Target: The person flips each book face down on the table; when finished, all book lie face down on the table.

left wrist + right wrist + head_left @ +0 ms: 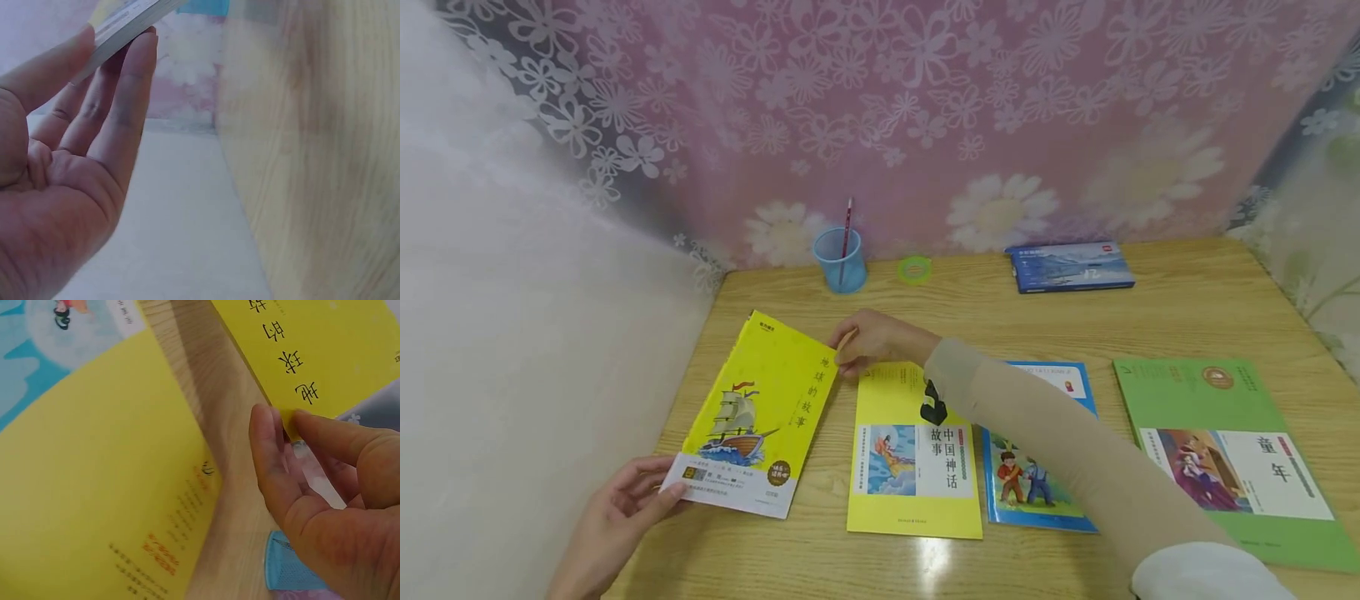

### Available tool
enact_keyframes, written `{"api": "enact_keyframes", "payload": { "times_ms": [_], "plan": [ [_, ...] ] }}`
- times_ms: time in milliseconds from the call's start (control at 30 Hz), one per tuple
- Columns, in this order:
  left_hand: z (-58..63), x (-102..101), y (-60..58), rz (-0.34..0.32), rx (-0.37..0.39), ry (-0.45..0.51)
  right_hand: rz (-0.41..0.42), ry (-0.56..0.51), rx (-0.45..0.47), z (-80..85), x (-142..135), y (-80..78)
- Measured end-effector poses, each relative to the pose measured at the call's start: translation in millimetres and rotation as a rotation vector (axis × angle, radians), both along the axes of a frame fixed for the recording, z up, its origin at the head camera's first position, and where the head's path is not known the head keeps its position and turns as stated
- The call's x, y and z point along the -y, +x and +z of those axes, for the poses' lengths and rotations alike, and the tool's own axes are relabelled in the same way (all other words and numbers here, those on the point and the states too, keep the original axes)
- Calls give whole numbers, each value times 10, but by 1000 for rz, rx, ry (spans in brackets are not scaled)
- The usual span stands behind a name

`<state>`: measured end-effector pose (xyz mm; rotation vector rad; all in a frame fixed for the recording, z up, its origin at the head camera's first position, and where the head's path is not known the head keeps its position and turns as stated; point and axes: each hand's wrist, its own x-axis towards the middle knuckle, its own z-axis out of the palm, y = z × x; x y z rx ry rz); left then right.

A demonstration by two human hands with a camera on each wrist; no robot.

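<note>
Head view: left hand and right hand pinch opposite corners of the ship book between them, likely a placing step; next calls for lowering it flat, beside the fairy-picture book below the right fingers.

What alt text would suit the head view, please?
A person's left hand and right hand grip opposite corners of a yellow ship-cover book over a wooden table. To its right lie another yellow book, a blue book and a green book; behind are a pencil cup, tape roll and blue box.
</note>
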<state>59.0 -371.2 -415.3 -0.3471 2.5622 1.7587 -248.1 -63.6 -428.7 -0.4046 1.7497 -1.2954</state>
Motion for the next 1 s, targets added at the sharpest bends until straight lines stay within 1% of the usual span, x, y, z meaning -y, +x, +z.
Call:
{"api": "enact_keyframes", "payload": {
  "times_ms": [67, 167, 267, 367, 500, 567, 633, 700, 767, 833, 867, 933, 1000],
  "plan": [
    [33, -1, 15, -2, -39, 9, -5, -28, 32, 51, -15, -14],
    [75, -7, 30, -7, -87, 13, -25, -87, 113, 118, -27, -35],
    [107, -16, 38, -19, -130, -13, -46, -133, 175, 156, -26, -67],
    [153, -38, 33, -12, -143, -81, -50, -157, 193, 181, -28, -84],
    [211, -71, 25, 20, -114, -194, -66, -180, 215, 208, -34, -80],
    [223, -76, 21, 28, -114, -228, -83, -187, 228, 220, -30, -77],
    [220, -77, 20, 28, -132, -241, -88, -192, 226, 233, -27, -68],
    [201, -72, 19, -4, -189, -229, -93, -206, 218, 240, -27, -60],
    [175, -70, 15, -46, -255, -202, -93, -214, 191, 246, -29, -53],
    [141, -73, 12, -105, -333, -184, -89, -218, 160, 245, -28, -43],
    [124, -77, 8, -136, -373, -195, -90, -212, 141, 242, -26, -40],
    [97, -99, -1, -169, -424, -228, -81, -192, 95, 229, -24, -34],
    [80, -125, -9, -190, -459, -281, -75, -156, 45, 207, -22, -31]
  ]
}}
